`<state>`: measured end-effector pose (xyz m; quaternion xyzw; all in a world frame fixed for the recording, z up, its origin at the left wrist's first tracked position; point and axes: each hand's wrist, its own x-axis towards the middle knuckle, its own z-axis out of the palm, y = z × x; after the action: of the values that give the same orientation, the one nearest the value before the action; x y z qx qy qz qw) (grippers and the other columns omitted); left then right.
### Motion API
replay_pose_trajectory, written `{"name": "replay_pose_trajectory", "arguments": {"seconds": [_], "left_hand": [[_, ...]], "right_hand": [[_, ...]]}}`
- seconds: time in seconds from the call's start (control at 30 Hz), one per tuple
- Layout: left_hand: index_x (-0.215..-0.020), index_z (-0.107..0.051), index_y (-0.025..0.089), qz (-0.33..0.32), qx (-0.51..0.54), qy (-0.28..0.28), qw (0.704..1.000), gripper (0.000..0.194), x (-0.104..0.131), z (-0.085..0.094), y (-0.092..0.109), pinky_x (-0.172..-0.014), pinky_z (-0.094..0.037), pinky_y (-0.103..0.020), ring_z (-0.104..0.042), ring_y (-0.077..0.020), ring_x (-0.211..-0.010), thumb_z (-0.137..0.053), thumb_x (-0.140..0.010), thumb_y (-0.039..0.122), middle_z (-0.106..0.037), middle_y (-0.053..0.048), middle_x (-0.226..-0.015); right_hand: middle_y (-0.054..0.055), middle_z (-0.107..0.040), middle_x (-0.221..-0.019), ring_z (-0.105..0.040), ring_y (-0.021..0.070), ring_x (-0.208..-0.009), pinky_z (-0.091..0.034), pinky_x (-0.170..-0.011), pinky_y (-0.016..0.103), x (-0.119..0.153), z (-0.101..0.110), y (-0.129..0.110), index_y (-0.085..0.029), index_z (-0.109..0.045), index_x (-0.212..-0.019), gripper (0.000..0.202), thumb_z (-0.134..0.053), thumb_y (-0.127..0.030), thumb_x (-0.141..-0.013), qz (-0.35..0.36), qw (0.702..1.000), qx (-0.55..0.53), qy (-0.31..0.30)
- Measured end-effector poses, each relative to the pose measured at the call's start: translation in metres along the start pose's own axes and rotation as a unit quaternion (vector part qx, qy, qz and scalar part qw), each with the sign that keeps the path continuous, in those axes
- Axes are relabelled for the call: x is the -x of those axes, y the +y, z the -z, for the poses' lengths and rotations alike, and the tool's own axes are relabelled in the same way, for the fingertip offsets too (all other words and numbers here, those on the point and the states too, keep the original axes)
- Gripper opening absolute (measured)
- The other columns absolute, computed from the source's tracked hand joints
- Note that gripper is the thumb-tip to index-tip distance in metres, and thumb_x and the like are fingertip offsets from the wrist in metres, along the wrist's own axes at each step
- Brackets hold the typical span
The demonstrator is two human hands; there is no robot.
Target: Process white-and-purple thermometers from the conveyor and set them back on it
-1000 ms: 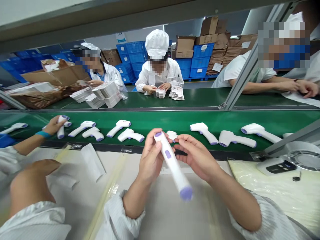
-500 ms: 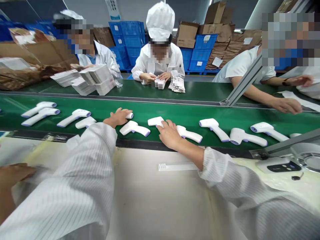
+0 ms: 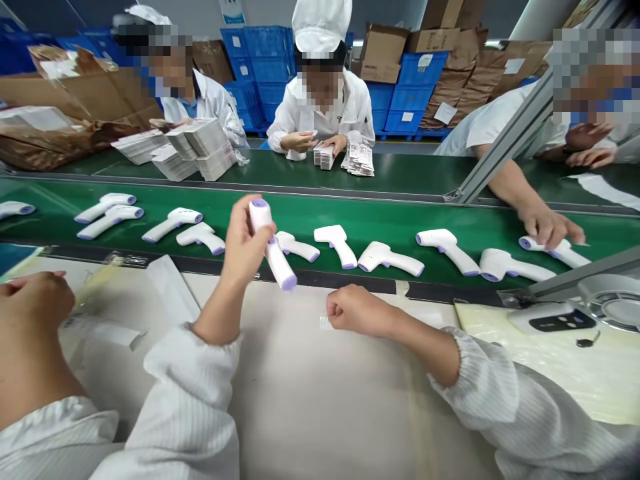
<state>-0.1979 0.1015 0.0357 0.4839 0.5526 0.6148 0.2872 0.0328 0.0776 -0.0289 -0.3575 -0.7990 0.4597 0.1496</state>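
Note:
My left hand (image 3: 245, 243) is closed round a white infrared thermometer (image 3: 273, 247) with lilac ends, lifted above the near edge of the green conveyor belt (image 3: 300, 208). My right hand (image 3: 356, 311) is low over the table, fingers curled. It covers part of a white strip (image 3: 425, 313); whether the fingers pinch anything is hidden. Several like thermometers lie on the belt: one (image 3: 299, 247) partly behind the held one, others (image 3: 336, 245) (image 3: 390, 259) just beyond my right hand.
At left, a co-worker's hand (image 3: 37, 307) rests near a folded white paper (image 3: 173, 290). Another person's hand (image 3: 547, 227) touches a thermometer at right. A metal post (image 3: 510, 127) crosses the right side. A white device (image 3: 555, 319) sits on yellowish sheeting. Paper stacks (image 3: 200, 143) stand beyond.
My left hand has lifted a thermometer off the belt towards me. My right hand has left the thermometers and come back over the table, its fingers now curled. A person's hand at right reached a thermometer.

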Motion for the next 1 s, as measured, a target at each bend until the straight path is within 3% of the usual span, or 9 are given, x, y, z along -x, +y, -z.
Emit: {"name": "replay_pose_trajectory", "arguments": {"seconds": [0.1,0.13,0.23,0.3,0.37,0.5,0.67,1.0], "left_hand": [[-0.139,-0.044,0.027,0.068,0.047,-0.049,0.995,0.074,0.044,-0.021,-0.001,-0.066,-0.053,-0.031,-0.062,-0.0236,-0.093,-0.073,-0.070,0.030,-0.062,-0.004,-0.101],[-0.140,-0.043,0.028,0.102,0.066,-0.070,0.990,0.077,0.057,-0.028,0.000,-0.065,-0.054,-0.030,-0.062,-0.0237,-0.093,-0.074,-0.070,0.033,-0.062,-0.004,-0.099],[-0.134,-0.049,0.028,0.152,0.099,-0.112,0.977,0.069,0.088,-0.051,0.006,-0.067,-0.052,-0.028,-0.060,-0.0202,-0.091,-0.076,-0.071,0.036,-0.060,-0.003,-0.101],[-0.129,-0.051,0.029,0.177,0.109,-0.132,0.969,0.062,0.103,-0.065,0.012,-0.064,-0.047,-0.025,-0.055,-0.0158,-0.081,-0.077,-0.074,0.037,-0.057,-0.001,-0.101],[-0.129,-0.050,0.031,0.203,0.118,-0.147,0.961,0.059,0.114,-0.076,0.018,-0.060,-0.043,-0.024,-0.050,-0.0133,-0.073,-0.075,-0.076,0.038,-0.056,0.001,-0.100],[-0.131,-0.050,0.033,0.214,0.117,-0.149,0.958,0.057,0.124,-0.087,0.026,-0.063,-0.041,-0.025,-0.051,-0.0147,-0.078,-0.070,-0.077,0.036,-0.057,-0.001,-0.109],[-0.133,-0.051,0.034,0.224,0.113,-0.139,0.958,0.059,0.125,-0.089,0.030,-0.068,-0.044,-0.027,-0.055,-0.0191,-0.089,-0.066,-0.076,0.036,-0.058,-0.003,-0.120],[-0.133,-0.054,0.031,0.168,0.104,-0.135,0.971,0.047,0.127,-0.086,0.015,-0.081,-0.051,-0.030,-0.061,-0.0219,-0.101,-0.064,-0.091,0.050,-0.060,-0.007,-0.127]], "right_hand": [[-0.003,-0.065,-0.060,-0.055,0.0123,-0.056,-0.040,-0.057,0.025,0.012,0.010,-0.001,-0.021,-0.068,-0.061,0.011,-0.069,-0.012,-0.068,-0.035,0.986,-0.164,0.024],[-0.002,-0.068,-0.065,-0.058,0.0130,-0.060,-0.045,-0.060,0.026,0.016,0.014,-0.002,-0.021,-0.070,-0.065,0.005,-0.073,-0.020,-0.070,-0.042,0.965,-0.253,0.049],[0.002,-0.074,-0.083,-0.060,0.0129,-0.069,-0.051,-0.071,0.030,0.027,0.023,-0.014,-0.021,-0.074,-0.071,0.020,-0.083,-0.038,-0.067,-0.018,0.873,-0.459,0.165],[0.003,-0.073,-0.091,-0.060,0.0131,-0.072,-0.051,-0.071,0.030,0.030,0.024,-0.024,-0.021,-0.074,-0.069,0.025,-0.088,-0.040,-0.062,0.008,0.826,-0.519,0.219],[0.002,-0.071,-0.089,-0.058,0.0136,-0.071,-0.050,-0.065,0.029,0.030,0.023,-0.031,-0.021,-0.073,-0.066,0.026,-0.089,-0.039,-0.060,0.023,0.806,-0.543,0.235],[0.001,-0.066,-0.085,-0.053,0.0127,-0.065,-0.044,-0.056,0.027,0.029,0.018,-0.035,-0.021,-0.071,-0.063,0.025,-0.087,-0.039,-0.061,0.032,0.804,-0.535,0.256],[0.001,-0.064,-0.077,-0.052,0.0138,-0.066,-0.042,-0.058,0.027,0.030,0.016,-0.031,-0.021,-0.070,-0.067,0.025,-0.085,-0.040,-0.064,0.029,0.802,-0.536,0.261],[0.000,-0.066,-0.081,-0.056,0.0130,-0.069,-0.046,-0.063,0.027,0.032,0.016,-0.035,-0.020,-0.071,-0.069,0.027,-0.087,-0.041,-0.066,0.031,0.806,-0.520,0.282]]}}
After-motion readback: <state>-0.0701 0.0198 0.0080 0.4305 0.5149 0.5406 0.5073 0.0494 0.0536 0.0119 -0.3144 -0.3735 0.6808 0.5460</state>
